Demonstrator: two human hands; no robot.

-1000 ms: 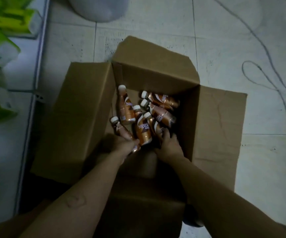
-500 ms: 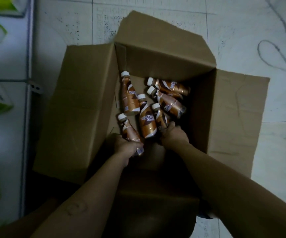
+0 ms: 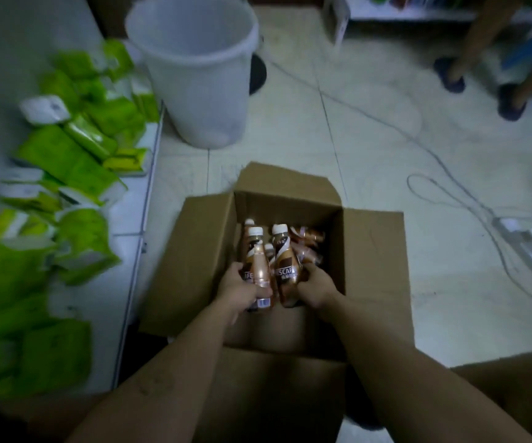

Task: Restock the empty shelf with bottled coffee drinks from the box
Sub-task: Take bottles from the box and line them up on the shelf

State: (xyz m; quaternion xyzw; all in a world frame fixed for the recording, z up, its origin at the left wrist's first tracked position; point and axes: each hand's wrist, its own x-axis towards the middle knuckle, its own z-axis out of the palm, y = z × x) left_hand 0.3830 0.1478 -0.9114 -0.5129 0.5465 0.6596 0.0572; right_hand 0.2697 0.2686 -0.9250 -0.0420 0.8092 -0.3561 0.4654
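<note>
Inspector: Head view. Grip?
Me: My left hand (image 3: pixel 239 290) grips the left bottle (image 3: pixel 258 260), my right hand (image 3: pixel 317 287) the right bottle (image 3: pixel 285 266), fingers (image 3: pixel 306 270) curled round each body, both upright in the box (image 3: pixel 373 251). Spare bottles (image 3: pixel 309 238) lie beneath.
Inspector: Handling?
Me: Likely stiff, slick, moderately heavy; hold mid-body, not the cap.
</note>
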